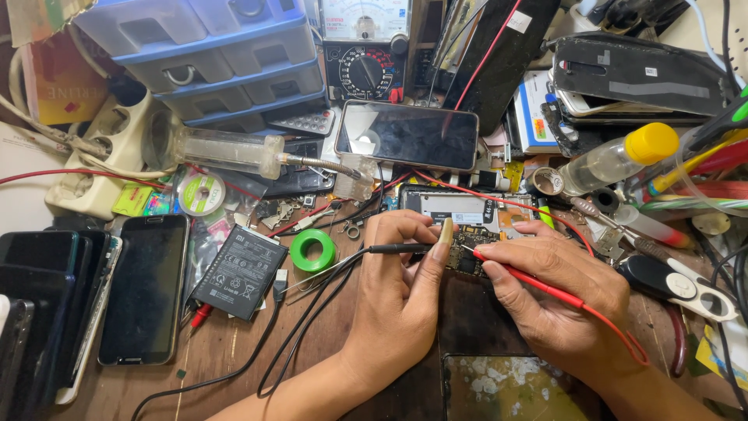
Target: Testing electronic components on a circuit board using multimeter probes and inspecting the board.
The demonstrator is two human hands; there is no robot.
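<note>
On the cluttered wooden desk (234,351), an opened phone (467,234) lies in front of the person, its long axis running toward and away from them, circuit board at the far end. The left hand (401,288), wrist low and fingers curled, pinches a black probe (397,249) lying left to right, tip pointing right onto the board. The right hand (557,292) closes its grip on a red probe (530,282), which slants up-left to the same board, tips close together.

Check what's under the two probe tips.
An opened phone with its back off: both the black probe and red probe touch its circuit board. The left hand and right hand cover most of the lower board.
</note>
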